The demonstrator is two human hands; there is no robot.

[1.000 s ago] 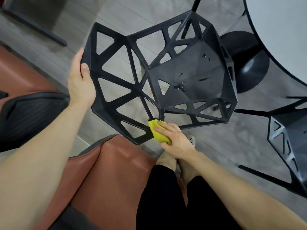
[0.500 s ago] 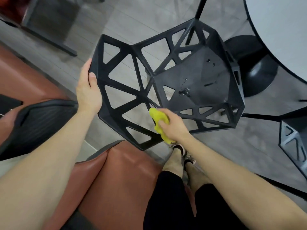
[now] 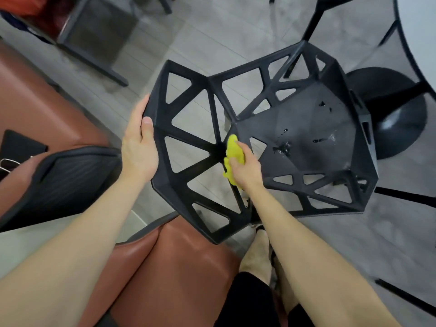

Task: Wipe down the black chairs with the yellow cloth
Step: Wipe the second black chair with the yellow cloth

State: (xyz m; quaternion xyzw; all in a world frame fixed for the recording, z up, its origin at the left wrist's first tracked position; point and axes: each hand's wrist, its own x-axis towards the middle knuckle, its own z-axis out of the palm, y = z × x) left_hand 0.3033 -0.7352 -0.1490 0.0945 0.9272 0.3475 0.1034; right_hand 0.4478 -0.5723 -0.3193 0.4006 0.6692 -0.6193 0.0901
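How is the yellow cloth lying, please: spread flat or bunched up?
Bunched up: the yellow cloth shows as a crumpled wad in the right hand, pressed against the black chair.

Looked from the head, forward and steeply down, through one wide-angle lens. Hung close over the chair (image 3: 306,138), keeping it in the middle of the frame. Took in floor (image 3: 200,31) at the top, a table (image 3: 422,31) edge at far right and a brown seat (image 3: 179,267) along the bottom, nearest the lens.
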